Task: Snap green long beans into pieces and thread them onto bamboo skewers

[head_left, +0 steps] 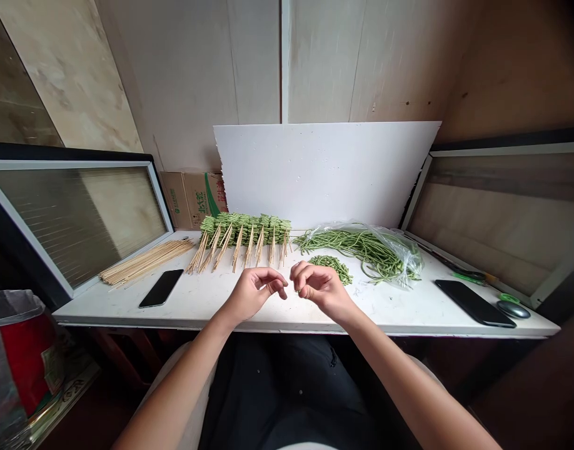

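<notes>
My left hand (255, 291) and my right hand (316, 285) meet over the front middle of the white table (197, 300), fingers curled and almost touching. The right fingers pinch a small green bean piece. What the left fingers hold is too small to make out. Just behind the right hand lies a small heap of cut bean pieces (331, 265). Behind it, long green beans (362, 247) spill from a clear plastic bag (399, 253). A row of finished bean skewers (242, 234) lies behind the left hand.
A bundle of bare bamboo sticks (144, 262) and a black phone (161, 288) lie at the left. Another phone (474, 302) and a small round object (513, 309) lie at the right. A white board (324, 172) leans at the back beside a cardboard box (193, 197). A red bin (27, 356) stands lower left.
</notes>
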### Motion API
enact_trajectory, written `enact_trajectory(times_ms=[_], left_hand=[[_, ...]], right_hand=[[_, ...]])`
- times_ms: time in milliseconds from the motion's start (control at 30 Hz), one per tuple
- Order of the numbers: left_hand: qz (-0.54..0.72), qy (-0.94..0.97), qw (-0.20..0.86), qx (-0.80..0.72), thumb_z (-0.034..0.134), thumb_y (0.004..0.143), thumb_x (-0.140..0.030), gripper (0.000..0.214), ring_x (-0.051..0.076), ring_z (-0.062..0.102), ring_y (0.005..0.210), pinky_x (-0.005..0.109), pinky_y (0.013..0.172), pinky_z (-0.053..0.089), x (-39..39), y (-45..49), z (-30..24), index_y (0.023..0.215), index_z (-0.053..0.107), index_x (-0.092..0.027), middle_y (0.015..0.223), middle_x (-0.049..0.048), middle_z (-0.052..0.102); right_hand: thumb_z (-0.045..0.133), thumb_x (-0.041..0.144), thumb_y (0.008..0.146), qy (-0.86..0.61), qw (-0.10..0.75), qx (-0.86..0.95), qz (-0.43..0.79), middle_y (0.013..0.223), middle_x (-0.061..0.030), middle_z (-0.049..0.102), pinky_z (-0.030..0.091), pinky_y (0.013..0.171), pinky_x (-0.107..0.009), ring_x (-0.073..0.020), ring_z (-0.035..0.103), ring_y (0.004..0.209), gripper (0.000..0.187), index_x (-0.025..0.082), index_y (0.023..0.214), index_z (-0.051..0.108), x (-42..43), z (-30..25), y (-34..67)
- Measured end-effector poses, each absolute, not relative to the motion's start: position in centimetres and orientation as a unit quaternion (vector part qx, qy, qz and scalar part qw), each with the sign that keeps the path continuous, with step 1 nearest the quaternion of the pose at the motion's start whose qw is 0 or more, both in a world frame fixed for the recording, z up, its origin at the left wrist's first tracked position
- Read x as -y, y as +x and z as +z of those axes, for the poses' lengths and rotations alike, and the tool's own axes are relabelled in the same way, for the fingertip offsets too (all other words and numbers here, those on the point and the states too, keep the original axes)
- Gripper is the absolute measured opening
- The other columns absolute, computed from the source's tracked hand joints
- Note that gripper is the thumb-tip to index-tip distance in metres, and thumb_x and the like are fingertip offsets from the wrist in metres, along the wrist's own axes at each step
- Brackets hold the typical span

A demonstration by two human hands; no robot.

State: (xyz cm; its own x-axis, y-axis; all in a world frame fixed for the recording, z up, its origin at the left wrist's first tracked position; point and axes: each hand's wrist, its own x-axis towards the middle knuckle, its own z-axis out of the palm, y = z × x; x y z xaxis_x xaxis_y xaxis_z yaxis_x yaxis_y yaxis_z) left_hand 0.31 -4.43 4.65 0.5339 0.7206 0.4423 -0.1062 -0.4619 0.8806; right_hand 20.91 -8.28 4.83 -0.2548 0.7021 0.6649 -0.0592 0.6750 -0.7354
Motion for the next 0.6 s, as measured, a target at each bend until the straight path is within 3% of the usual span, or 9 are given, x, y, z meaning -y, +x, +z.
enact_trajectory(times_ms=[167,267,367,600], left_hand=[[0.449,0.72,0.486,-0.207,0.067,0.097,-0.05,0.035,0.023,0.078,0.08,0.036,0.086,0.057,4.0,0.2,4.5,0.099,0.071,-0.015,0.08,0.0101,0.08],[0.431,0.713,0.505,-0.225,0.067,0.096,-0.054,0.038,0.026,0.079,0.084,0.039,0.088,0.057,3.5,0.3,4.1,0.099,0.067,-0.015,0.083,0.0119,0.081],[0.419,0.706,0.515,-0.246,0.069,0.094,-0.055,0.04,0.027,0.079,0.088,0.041,0.092,0.056,2.9,0.3,3.5,0.098,0.063,-0.016,0.085,0.0122,0.081],[0.388,0.739,0.464,-0.297,0.07,0.092,-0.056,0.041,0.023,0.072,0.091,0.035,0.086,0.055,1.6,0.1,2.4,0.09,0.073,-0.015,0.096,0.0123,0.078]], right_hand=[[0.076,0.049,0.089,-0.385,0.585,0.687,0.195,0.091,-0.0088,0.076,0.054,0.073,-0.035,-0.0238,0.068,0.086,0.026,0.023,0.089,0.08,5.5,4.1,24.5],[0.07,0.049,0.09,-0.506,0.53,0.662,0.159,0.101,-0.0101,0.079,0.055,0.072,-0.035,-0.0249,0.071,0.087,0.03,0.022,0.094,0.081,3.0,2.3,27.8],[0.074,0.043,0.085,-0.583,0.519,0.618,0.097,0.095,-0.0101,0.081,0.056,0.078,-0.037,-0.0262,0.072,0.086,0.026,0.019,0.092,0.082,1.1,0.4,30.9],[0.073,0.034,0.082,-0.696,0.471,0.533,0.094,0.091,-0.0128,0.081,0.053,0.07,-0.031,-0.0269,0.075,0.084,0.024,0.015,0.091,0.082,-0.3,-2.5,34.7]])
